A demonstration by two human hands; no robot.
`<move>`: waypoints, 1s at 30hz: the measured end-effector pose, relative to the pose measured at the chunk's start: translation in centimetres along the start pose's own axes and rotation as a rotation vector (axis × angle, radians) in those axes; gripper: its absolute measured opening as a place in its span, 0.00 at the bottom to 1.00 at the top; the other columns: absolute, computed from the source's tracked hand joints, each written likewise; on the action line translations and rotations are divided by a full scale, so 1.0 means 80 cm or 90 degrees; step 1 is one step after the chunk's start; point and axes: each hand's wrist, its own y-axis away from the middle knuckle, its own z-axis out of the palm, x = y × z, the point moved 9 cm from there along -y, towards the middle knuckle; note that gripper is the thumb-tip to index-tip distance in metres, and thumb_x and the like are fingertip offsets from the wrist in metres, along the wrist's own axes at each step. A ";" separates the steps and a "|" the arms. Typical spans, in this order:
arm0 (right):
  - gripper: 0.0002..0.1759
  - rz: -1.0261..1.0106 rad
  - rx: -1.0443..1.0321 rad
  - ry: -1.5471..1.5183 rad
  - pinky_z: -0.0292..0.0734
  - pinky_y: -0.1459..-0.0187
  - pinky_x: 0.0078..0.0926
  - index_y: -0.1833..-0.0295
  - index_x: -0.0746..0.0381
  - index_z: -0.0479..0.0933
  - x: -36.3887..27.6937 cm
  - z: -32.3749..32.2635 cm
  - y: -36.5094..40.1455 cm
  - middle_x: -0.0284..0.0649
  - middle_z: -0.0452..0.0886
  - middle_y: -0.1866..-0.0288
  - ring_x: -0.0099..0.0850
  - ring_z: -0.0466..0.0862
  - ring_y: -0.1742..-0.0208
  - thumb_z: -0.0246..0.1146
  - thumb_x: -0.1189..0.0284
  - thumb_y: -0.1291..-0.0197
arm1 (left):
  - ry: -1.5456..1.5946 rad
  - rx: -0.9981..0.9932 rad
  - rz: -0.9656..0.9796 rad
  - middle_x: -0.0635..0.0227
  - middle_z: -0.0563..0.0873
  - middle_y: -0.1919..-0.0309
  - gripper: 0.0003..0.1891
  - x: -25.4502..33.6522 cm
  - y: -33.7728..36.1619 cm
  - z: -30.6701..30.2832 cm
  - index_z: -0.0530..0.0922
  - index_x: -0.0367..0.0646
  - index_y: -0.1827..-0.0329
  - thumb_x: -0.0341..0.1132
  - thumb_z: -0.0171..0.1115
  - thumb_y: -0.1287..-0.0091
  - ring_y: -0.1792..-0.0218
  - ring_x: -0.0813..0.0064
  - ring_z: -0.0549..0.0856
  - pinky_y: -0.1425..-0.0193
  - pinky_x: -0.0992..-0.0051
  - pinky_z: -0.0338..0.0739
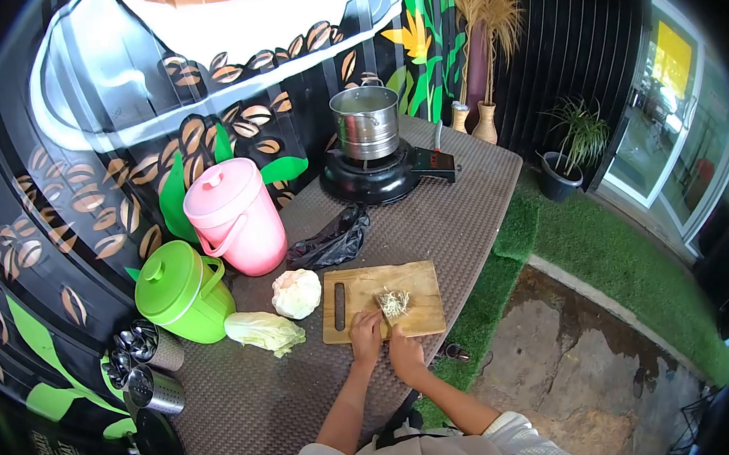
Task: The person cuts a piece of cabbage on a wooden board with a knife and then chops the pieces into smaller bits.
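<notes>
On the wooden cutting board [424, 299] lies a small pile of pale, thin shreds [394, 302]. My left hand [366, 333] rests at the board's near edge, just left of the pile, its fingers close together; whether they hold anything is hidden. Close beside it, my right hand [404, 349] is closed at the near edge, below the pile, on something I cannot make out. Left of the board sit a round pale cabbage [296, 294] and an elongated leafy cabbage [265, 332].
A black plastic bag [332, 240] lies behind the board. Farther back, a steel pot [366, 124] stands on a black stove [370, 179]. Pink [237, 215] and green [185, 292] lidded containers and metal utensil holders [155, 388] stand left on the woven-pattern table [267, 403].
</notes>
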 end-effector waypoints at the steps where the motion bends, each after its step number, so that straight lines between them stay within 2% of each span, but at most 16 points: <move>1: 0.13 -0.009 0.033 0.009 0.84 0.72 0.37 0.51 0.68 0.67 -0.003 -0.002 0.001 0.48 0.85 0.74 0.45 0.88 0.69 0.55 0.72 0.37 | -0.006 0.016 0.013 0.57 0.88 0.57 0.08 0.001 0.000 -0.002 0.86 0.34 0.59 0.23 0.60 0.37 0.52 0.57 0.83 0.38 0.64 0.75; 5: 0.12 -0.002 -0.040 0.003 0.84 0.71 0.38 0.52 0.67 0.67 0.006 -0.009 -0.029 0.48 0.85 0.72 0.45 0.88 0.69 0.55 0.72 0.37 | -0.005 0.032 0.008 0.57 0.88 0.61 0.07 0.003 0.002 -0.005 0.86 0.34 0.60 0.23 0.62 0.39 0.55 0.57 0.83 0.38 0.64 0.75; 7: 0.09 -0.030 -0.089 -0.037 0.85 0.67 0.42 0.54 0.66 0.67 0.004 -0.021 -0.036 0.53 0.84 0.70 0.47 0.88 0.66 0.54 0.73 0.37 | 0.000 0.030 -0.022 0.57 0.88 0.61 0.06 0.000 -0.001 -0.004 0.86 0.35 0.61 0.23 0.64 0.40 0.56 0.57 0.83 0.38 0.64 0.76; 11: 0.09 -0.105 -0.104 0.012 0.84 0.67 0.43 0.55 0.66 0.67 -0.004 -0.032 -0.017 0.53 0.84 0.70 0.47 0.88 0.66 0.55 0.74 0.38 | 0.007 0.015 -0.078 0.57 0.88 0.62 0.06 -0.015 -0.005 -0.007 0.87 0.36 0.62 0.25 0.68 0.43 0.57 0.57 0.84 0.40 0.65 0.76; 13: 0.12 0.017 -0.053 -0.004 0.83 0.66 0.44 0.55 0.66 0.67 0.006 -0.018 0.000 0.54 0.84 0.70 0.46 0.88 0.66 0.58 0.74 0.41 | 0.008 0.000 -0.086 0.57 0.88 0.61 0.07 -0.018 -0.008 -0.007 0.87 0.36 0.62 0.25 0.68 0.43 0.56 0.56 0.84 0.41 0.65 0.76; 15: 0.13 0.026 -0.060 -0.014 0.84 0.65 0.43 0.52 0.66 0.66 0.003 -0.006 -0.005 0.54 0.84 0.69 0.47 0.88 0.65 0.58 0.74 0.40 | 0.012 -0.019 -0.097 0.56 0.88 0.60 0.07 -0.019 -0.008 -0.002 0.87 0.36 0.62 0.25 0.69 0.44 0.56 0.56 0.84 0.42 0.65 0.76; 16: 0.15 0.032 -0.067 -0.025 0.84 0.63 0.43 0.49 0.66 0.65 0.004 -0.002 -0.007 0.53 0.85 0.69 0.49 0.88 0.64 0.57 0.73 0.39 | 0.018 0.015 -0.084 0.56 0.88 0.59 0.07 -0.017 -0.008 -0.008 0.86 0.36 0.63 0.26 0.69 0.44 0.55 0.55 0.84 0.44 0.64 0.77; 17: 0.15 0.034 -0.069 -0.025 0.84 0.63 0.43 0.49 0.66 0.65 0.009 -0.001 -0.014 0.53 0.85 0.69 0.49 0.88 0.64 0.57 0.73 0.39 | 0.024 0.049 -0.072 0.56 0.88 0.57 0.07 -0.014 -0.007 -0.014 0.86 0.35 0.63 0.26 0.69 0.44 0.55 0.55 0.84 0.46 0.64 0.77; 19: 0.13 -0.037 -0.083 -0.054 0.83 0.64 0.47 0.53 0.66 0.66 0.007 -0.012 -0.032 0.54 0.84 0.68 0.50 0.87 0.64 0.57 0.72 0.39 | 0.006 0.030 -0.045 0.57 0.87 0.56 0.07 -0.015 -0.003 -0.010 0.86 0.34 0.62 0.26 0.68 0.43 0.55 0.55 0.84 0.47 0.64 0.78; 21: 0.13 -0.025 -0.117 -0.067 0.82 0.62 0.48 0.52 0.66 0.65 0.008 -0.034 -0.027 0.55 0.84 0.68 0.51 0.87 0.63 0.56 0.72 0.38 | -0.012 0.018 -0.017 0.57 0.87 0.55 0.07 -0.009 -0.003 -0.009 0.86 0.34 0.62 0.26 0.68 0.42 0.55 0.55 0.83 0.48 0.64 0.78; 23: 0.13 -0.014 -0.151 -0.078 0.82 0.60 0.49 0.51 0.66 0.65 0.007 -0.031 -0.019 0.55 0.84 0.68 0.52 0.87 0.62 0.55 0.72 0.37 | -0.009 0.014 -0.035 0.59 0.87 0.59 0.08 -0.001 -0.001 -0.012 0.87 0.36 0.60 0.24 0.67 0.42 0.56 0.58 0.83 0.48 0.64 0.78; 26: 0.14 -0.022 -0.075 -0.009 0.82 0.60 0.49 0.50 0.67 0.64 0.007 -0.003 0.012 0.56 0.84 0.68 0.51 0.87 0.62 0.56 0.71 0.37 | -0.020 0.025 -0.027 0.60 0.87 0.58 0.08 0.002 0.001 -0.013 0.87 0.36 0.59 0.24 0.67 0.41 0.56 0.59 0.83 0.48 0.65 0.78; 28: 0.12 -0.030 0.099 0.053 0.84 0.65 0.43 0.49 0.66 0.65 -0.011 -0.032 0.025 0.53 0.85 0.71 0.49 0.88 0.67 0.52 0.72 0.34 | -0.014 0.026 -0.019 0.61 0.87 0.58 0.07 0.003 0.002 -0.015 0.87 0.36 0.60 0.26 0.66 0.40 0.55 0.59 0.83 0.49 0.66 0.78; 29: 0.12 0.043 -0.068 -0.046 0.84 0.67 0.42 0.49 0.67 0.65 0.003 -0.006 0.012 0.52 0.85 0.71 0.49 0.88 0.68 0.51 0.72 0.34 | -0.009 0.026 -0.012 0.62 0.88 0.57 0.07 0.004 0.003 -0.015 0.87 0.36 0.60 0.28 0.65 0.39 0.55 0.60 0.83 0.49 0.66 0.78; 30: 0.12 0.045 -0.070 -0.046 0.84 0.67 0.42 0.49 0.67 0.65 0.008 -0.006 0.000 0.52 0.85 0.71 0.49 0.88 0.68 0.51 0.72 0.34 | -0.009 0.024 -0.013 0.62 0.88 0.57 0.07 0.003 0.003 -0.015 0.87 0.36 0.60 0.28 0.65 0.39 0.55 0.60 0.83 0.49 0.66 0.78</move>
